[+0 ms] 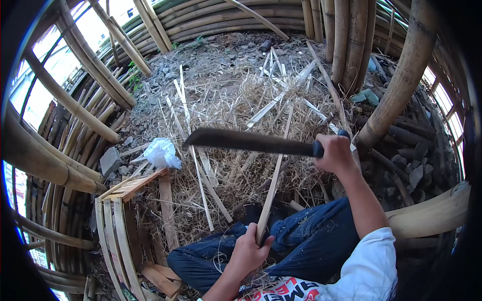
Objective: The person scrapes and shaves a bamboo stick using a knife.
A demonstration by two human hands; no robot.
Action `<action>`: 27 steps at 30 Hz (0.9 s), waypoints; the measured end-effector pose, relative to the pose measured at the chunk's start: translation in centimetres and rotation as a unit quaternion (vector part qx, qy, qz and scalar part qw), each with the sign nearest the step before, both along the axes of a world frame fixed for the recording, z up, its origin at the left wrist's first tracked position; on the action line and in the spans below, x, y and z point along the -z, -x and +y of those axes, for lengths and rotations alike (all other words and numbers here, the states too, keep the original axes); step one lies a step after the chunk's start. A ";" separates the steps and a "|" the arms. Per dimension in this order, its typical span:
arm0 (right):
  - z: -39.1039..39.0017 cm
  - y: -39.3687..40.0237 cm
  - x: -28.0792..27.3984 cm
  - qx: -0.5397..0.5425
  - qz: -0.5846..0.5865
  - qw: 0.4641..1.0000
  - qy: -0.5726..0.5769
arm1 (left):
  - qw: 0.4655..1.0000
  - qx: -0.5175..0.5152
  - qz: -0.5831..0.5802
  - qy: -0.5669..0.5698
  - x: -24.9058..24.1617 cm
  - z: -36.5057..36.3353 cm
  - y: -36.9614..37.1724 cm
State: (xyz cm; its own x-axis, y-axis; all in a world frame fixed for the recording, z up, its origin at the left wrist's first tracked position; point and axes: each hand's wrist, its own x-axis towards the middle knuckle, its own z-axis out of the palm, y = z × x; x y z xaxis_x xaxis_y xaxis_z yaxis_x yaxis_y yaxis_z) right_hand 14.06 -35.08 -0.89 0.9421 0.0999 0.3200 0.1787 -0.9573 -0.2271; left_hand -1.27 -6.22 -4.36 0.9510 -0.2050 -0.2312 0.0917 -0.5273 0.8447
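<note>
My right hand [333, 154] is wrapped round the dark handle of a machete [246, 142], its long blade pointing left across the middle of the view. Below it, my left hand [249, 250] grips the near end of a bamboo strip [271, 193] close to my lap. From there the strip runs forward and slightly right, and the blade overlaps its upper part in this view. Curly bamboo shavings [236, 175] cover the ground in front of my crossed legs. Several pale split strips [195, 160] lie among them.
At left stand a wooden crate [108, 236] and a crumpled white plastic bag [163, 153]. Upright bamboo poles [401, 80] rise on both sides. Stacked bamboo [226, 20] closes off the back. Broken rubble [419, 173] lies at right, and a grey block [110, 161] at left.
</note>
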 end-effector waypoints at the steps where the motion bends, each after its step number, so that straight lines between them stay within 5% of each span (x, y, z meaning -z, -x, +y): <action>1: -0.1 -0.3 -0.1 0.024 0.011 1.000 -0.003 | 1.000 -0.004 -0.022 0.012 0.4 0.0 0.2; 7: -0.1 1.3 0.0 0.105 0.072 0.988 -0.091 | 0.999 0.013 -0.032 -0.011 1.1 -0.3 0.3; 13: 0.3 0.9 -0.3 0.006 0.071 0.995 -0.067 | 1.000 -0.005 0.005 0.011 -0.4 0.2 0.2; 21: -2.4 1.0 0.1 0.125 0.081 0.977 -0.153 | 0.999 0.022 0.031 0.031 1.3 -0.5 0.1; 27: -1.8 1.2 0.7 0.092 0.099 0.980 -0.149 | 0.987 0.034 0.070 0.139 2.7 0.3 -0.8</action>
